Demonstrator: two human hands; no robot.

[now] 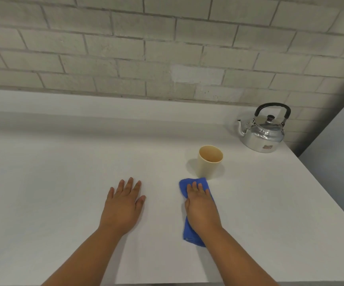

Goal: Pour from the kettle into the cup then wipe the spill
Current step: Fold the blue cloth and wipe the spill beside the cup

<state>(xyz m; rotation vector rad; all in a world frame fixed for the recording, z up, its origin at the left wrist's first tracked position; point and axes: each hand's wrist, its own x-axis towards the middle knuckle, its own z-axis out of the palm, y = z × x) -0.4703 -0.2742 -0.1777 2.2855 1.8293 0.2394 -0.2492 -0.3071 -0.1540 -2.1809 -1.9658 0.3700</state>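
A shiny metal kettle (pixel 262 132) with a black handle stands upright at the back right of the white table (pixel 64 182), spout pointing left. A cream cup (pixel 208 162) stands upright in front of it, toward the middle. Just in front of the cup lies a folded blue cloth (pixel 186 230). My right hand (pixel 201 205) lies flat on the cloth, palm down, covering its middle. My left hand (pixel 123 205) rests flat on the bare table to the left, fingers apart, holding nothing. No spill is visible on the surface.
A grey brick wall (pixel 167 48) runs along the table's back edge. The table's right edge (pixel 319 182) slants past the kettle, with a grey floor or panel beyond it.
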